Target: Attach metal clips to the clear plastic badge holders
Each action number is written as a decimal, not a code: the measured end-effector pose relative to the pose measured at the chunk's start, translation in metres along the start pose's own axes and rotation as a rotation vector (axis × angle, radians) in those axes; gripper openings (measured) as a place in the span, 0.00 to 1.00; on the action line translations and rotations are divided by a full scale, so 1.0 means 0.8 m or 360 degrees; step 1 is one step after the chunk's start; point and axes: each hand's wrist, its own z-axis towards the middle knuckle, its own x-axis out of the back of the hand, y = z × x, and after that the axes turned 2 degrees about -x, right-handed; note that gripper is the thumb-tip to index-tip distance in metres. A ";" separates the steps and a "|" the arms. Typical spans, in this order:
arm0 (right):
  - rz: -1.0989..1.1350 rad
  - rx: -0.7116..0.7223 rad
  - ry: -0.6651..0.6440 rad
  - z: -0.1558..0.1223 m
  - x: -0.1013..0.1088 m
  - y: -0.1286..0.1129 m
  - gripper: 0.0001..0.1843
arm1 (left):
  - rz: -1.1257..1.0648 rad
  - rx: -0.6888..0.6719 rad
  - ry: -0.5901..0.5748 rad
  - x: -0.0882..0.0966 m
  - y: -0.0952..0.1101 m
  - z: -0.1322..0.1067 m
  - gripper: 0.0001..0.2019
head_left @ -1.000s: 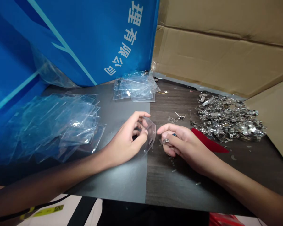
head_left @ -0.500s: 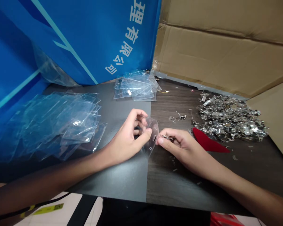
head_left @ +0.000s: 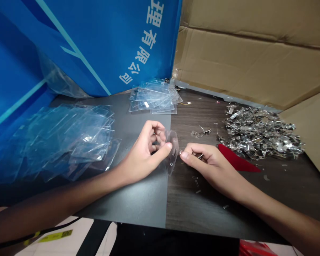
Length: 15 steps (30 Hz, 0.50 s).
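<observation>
Between the thumb and fingers of my left hand point(head_left: 150, 153) is a clear plastic badge holder point(head_left: 172, 154), bent in a curve, its slot and a small round hole facing right. My right hand point(head_left: 202, 158) is closed on a small metal badge clip point(head_left: 200, 156), mostly hidden by the fingers. The tip of its clear strap shows at the thumb, a small gap from the badge holder's slotted edge. Beyond the right hand lies a big heap of metal clips with clear straps point(head_left: 261, 133).
Clear badge holders point(head_left: 66, 137) spread across the left of the table; another stack point(head_left: 154, 96) lies at the back. Loose clips point(head_left: 202, 132) and plastic scraps point(head_left: 196, 182) dot the dark wood. A red piece point(head_left: 236, 160) sits by the heap. Blue panel point(head_left: 109, 42) and cardboard point(head_left: 250, 60) wall the back.
My right hand has drawn slightly right, opening a small gap between the clip and the badge holder. My left hand has shifted a little, turning the holder more upright.
</observation>
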 end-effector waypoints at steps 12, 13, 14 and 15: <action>-0.0051 0.0049 -0.0091 0.003 -0.001 0.000 0.24 | -0.0047 -0.0010 -0.0104 0.000 0.001 -0.003 0.17; -0.0066 0.0058 -0.0106 0.003 -0.001 0.000 0.24 | -0.0034 0.0019 -0.0124 -0.001 0.001 -0.004 0.18; -0.0078 0.0066 -0.0114 0.002 -0.002 0.000 0.24 | -0.0020 0.0046 -0.0138 -0.001 0.001 -0.005 0.18; -0.0086 0.0077 -0.0117 0.001 -0.002 0.000 0.23 | -0.0008 0.0066 -0.0147 -0.002 0.002 -0.006 0.18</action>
